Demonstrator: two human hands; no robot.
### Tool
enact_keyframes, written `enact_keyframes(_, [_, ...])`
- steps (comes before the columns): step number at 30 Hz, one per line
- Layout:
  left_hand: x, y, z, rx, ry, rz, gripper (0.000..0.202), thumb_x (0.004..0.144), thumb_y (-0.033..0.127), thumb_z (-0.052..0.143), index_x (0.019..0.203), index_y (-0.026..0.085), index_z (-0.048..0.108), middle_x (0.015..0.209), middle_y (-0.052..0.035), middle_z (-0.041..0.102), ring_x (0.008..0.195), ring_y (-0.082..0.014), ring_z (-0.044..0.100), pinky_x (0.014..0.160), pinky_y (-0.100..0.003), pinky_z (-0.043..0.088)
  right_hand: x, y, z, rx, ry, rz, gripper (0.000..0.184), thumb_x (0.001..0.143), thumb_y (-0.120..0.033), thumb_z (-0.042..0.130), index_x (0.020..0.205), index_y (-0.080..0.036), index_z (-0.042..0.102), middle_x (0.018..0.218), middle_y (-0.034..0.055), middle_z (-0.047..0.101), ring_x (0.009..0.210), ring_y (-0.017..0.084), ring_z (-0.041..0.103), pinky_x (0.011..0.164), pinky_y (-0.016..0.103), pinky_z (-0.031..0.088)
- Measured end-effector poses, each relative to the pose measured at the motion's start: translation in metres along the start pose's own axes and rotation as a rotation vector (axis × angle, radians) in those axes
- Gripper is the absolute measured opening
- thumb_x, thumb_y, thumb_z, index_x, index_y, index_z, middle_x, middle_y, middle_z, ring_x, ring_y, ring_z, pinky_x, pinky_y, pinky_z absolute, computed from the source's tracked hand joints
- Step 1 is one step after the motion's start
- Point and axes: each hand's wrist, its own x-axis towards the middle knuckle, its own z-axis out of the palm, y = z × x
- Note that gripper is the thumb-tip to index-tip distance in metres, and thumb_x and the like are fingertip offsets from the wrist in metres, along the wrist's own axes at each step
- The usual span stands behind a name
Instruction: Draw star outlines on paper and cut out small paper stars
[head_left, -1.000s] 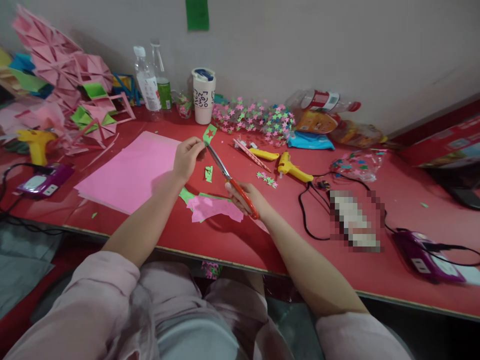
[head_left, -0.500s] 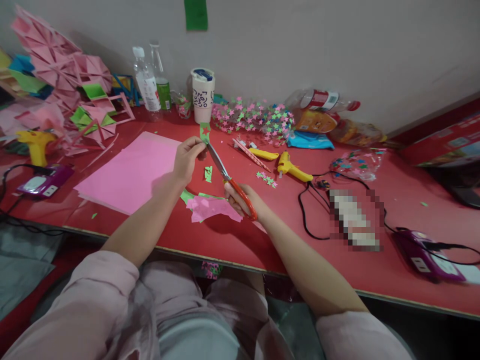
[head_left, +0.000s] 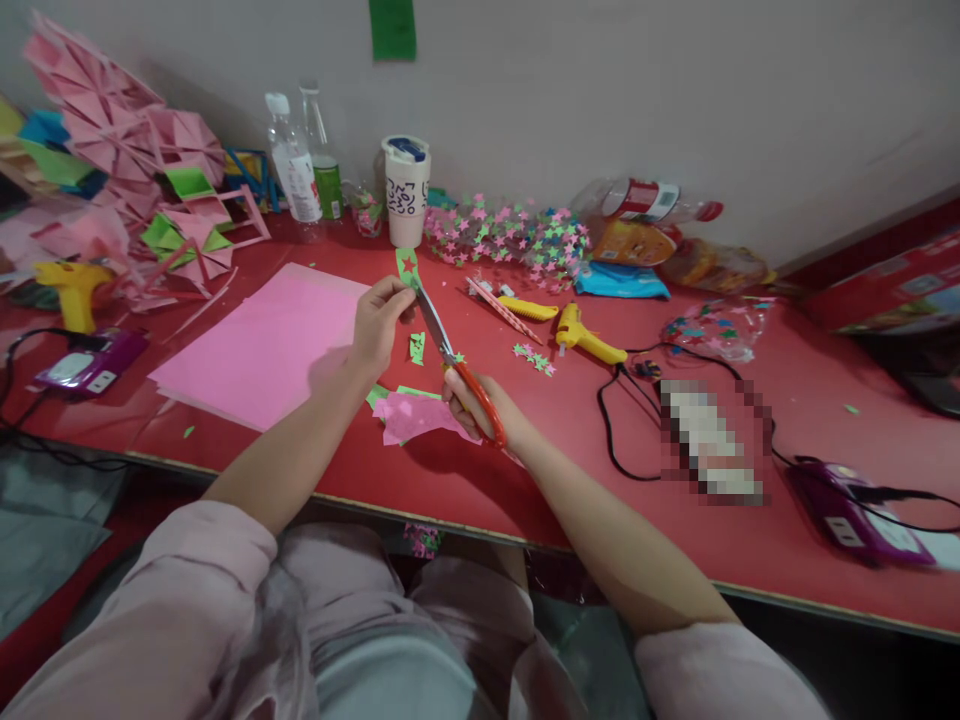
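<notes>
Between pinched fingertips, my left hand (head_left: 380, 325) holds a green paper strip (head_left: 407, 264) with star-shaped holes, raised over the red table. My right hand (head_left: 480, 405) is wrapped round the orange handles of a pair of scissors (head_left: 442, 345). The blade tips reach the lower end of the strip, by my left fingertips; whether they touch it I cannot tell. Below lies a small green paper scrap (head_left: 417, 348). Pink paper scraps (head_left: 420, 416) lie over green ones near my right hand. Small cut paper stars (head_left: 534, 359) sit to the right.
Pink paper sheets (head_left: 262, 340) lie to the left. Behind stand a white cup (head_left: 406, 200), a plastic bottle (head_left: 292, 165) and star-covered clear plastic (head_left: 506, 235). To the right are a yellow cutter (head_left: 528, 308), a glue gun (head_left: 589, 340) and black cords. A purple power strip (head_left: 855, 510) sits far right.
The scissors and my right hand have shifted slightly left. My left hand has moved a little right, and the green strip has tilted. A small green star shape now shows beside the scissors' pivot.
</notes>
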Motion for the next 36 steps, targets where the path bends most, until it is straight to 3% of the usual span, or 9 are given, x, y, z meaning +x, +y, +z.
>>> enact_keyframes(12, [-0.001,0.0001,0.0023,-0.043,-0.002,-0.041,0.016,0.073,0.018,0.054,0.058,0.019,0.049,0.05,0.0051,0.046,0.047,-0.0052,0.042,0.049,-0.018,0.035,0.0004,-0.0016,0.0028,-0.019,0.042,0.039,0.041,0.088,-0.057,0.045,0.069,-0.021,0.04,0.037,-0.01,0.034,0.027,0.005,0.03,0.029,0.018,0.026])
enact_keyframes(25, [-0.001,-0.0029,0.0023,-0.114,0.008,-0.057,0.013,0.071,0.018,0.055,0.059,0.018,0.051,0.051,0.0054,0.049,0.048,-0.0045,0.044,0.049,-0.017,0.037,0.0024,-0.0021,0.0039,-0.045,0.063,0.049,0.038,0.09,-0.047,0.047,0.064,-0.021,0.035,0.033,-0.0103,0.032,0.024,0.005,0.03,0.028,0.019,0.024])
enact_keyframes(36, [0.001,0.0011,0.0009,-0.142,0.005,-0.034,0.013,0.069,0.017,0.055,0.057,0.018,0.053,0.049,0.005,0.05,0.046,-0.0044,0.045,0.047,-0.017,0.036,0.0019,-0.0032,0.0012,-0.068,0.1,0.086,0.04,0.084,-0.052,0.054,0.065,-0.022,0.036,0.037,-0.0109,0.031,0.024,0.004,0.029,0.026,0.018,0.023])
